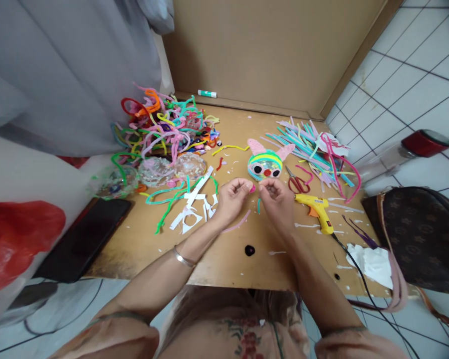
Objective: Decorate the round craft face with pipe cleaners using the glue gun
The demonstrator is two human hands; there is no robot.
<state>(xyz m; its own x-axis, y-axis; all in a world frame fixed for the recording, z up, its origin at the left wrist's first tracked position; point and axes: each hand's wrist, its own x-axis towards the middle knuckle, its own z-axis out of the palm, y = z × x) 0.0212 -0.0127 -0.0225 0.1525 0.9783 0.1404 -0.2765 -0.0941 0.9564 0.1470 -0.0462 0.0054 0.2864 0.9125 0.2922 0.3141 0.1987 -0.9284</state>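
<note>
My left hand (232, 199) is closed over the table, thumb and finger pinching a small bright pink piece (252, 189), perhaps coiled pipe cleaner. Close beside it, my right hand (278, 203) is also pinched shut; what its fingertips hold, if anything, is too small to make out. Just beyond both hands sits a craft animal head (265, 163) with pink ears, green and yellow bands, dark eyes and a red nose. Red-handled scissors (298, 182) lie right of it. Between my forearms are a black round bit (250, 250) and a pale pink pipe cleaner strip (239, 223).
A yellow glue gun (318, 209) lies right of my right hand, its cord running off the front edge. Pipe cleaners are heaped at back left (164, 129) and back right (303, 144). White paper scraps (194, 204), a black phone (86, 239) and a brown bag (419, 234) flank the work area.
</note>
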